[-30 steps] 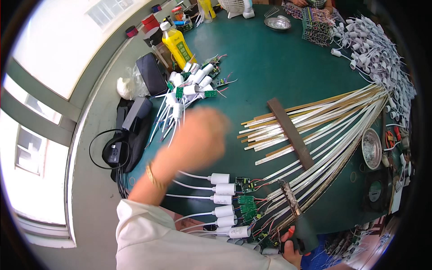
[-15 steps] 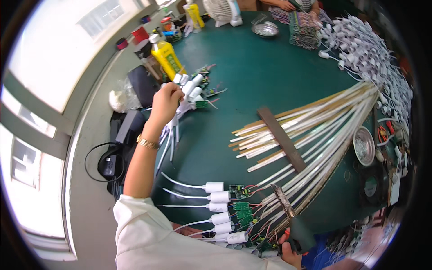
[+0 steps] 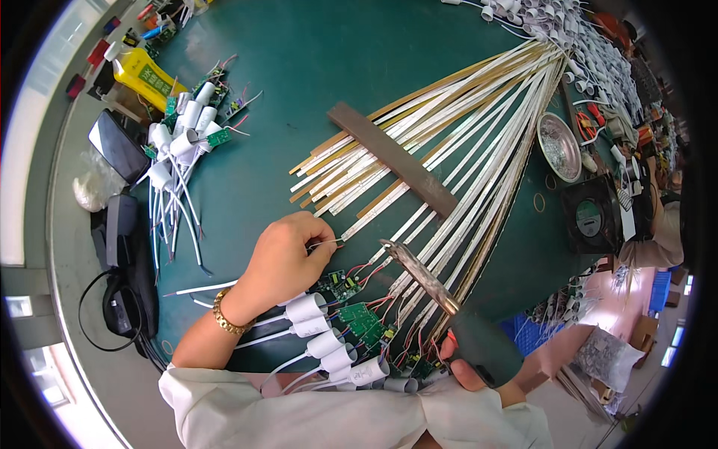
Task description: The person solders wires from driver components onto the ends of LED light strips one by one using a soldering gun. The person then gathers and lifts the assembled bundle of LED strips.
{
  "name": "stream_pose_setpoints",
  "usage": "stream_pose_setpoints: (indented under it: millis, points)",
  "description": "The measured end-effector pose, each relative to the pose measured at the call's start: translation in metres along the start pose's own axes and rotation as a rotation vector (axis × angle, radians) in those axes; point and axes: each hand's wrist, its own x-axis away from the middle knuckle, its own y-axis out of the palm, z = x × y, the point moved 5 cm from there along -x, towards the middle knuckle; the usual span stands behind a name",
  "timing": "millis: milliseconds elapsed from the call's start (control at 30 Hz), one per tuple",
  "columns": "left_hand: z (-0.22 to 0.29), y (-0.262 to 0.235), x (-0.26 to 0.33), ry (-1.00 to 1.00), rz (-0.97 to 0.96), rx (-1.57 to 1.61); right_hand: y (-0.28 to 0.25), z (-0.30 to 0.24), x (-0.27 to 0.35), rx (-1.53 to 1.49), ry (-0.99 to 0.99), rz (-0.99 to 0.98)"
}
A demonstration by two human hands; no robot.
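Observation:
My left hand [image 3: 280,258] is closed in a pinch on a thin wire [image 3: 323,242], whose end meets the tip of a narrow white strip [image 3: 366,221]. My right hand [image 3: 465,372] grips the dark handle of a soldering iron [image 3: 490,348]. Its worn metal barrel slants up and left, the tip a little right of my left fingers. Below lie white lamp sockets [image 3: 324,344] with cables, joined by wires to green circuit boards [image 3: 363,322]; my left hand and wrist hide some. Thin red wires run from the boards toward the strip ends.
A dark flat bar [image 3: 389,157] lies across the fanned strips. Another bunch of sockets [image 3: 185,142] rests at left, near a yellow bottle [image 3: 146,75] and a phone [image 3: 118,146]. At right are a metal dish [image 3: 559,147], a small fan [image 3: 589,217] and a socket heap [image 3: 591,56].
My left hand has come from the socket bunch at far left down to the strip ends and now pinches a thin wire. The view has tilted down; the soldering iron stays in my right hand.

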Motion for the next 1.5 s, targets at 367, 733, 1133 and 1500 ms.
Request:
stream_pose_setpoints:
  millis: [367,733,1133,1500]
  points:
    - [-0.001,0.005,0.003,0.014,0.149,-0.059,0.024,0.004,-0.014,-0.778,0.325,0.013]
    - [-0.004,0.003,-0.001,-0.044,0.117,-0.062,0.015,-0.012,-0.024,-0.619,0.207,-0.001]
    - [-0.004,0.004,-0.003,-0.038,0.109,-0.071,0.023,-0.005,-0.024,-0.196,0.140,-0.090]
    - [-0.005,0.005,-0.004,-0.024,0.105,-0.085,0.020,-0.006,-0.024,-0.129,0.189,0.008]
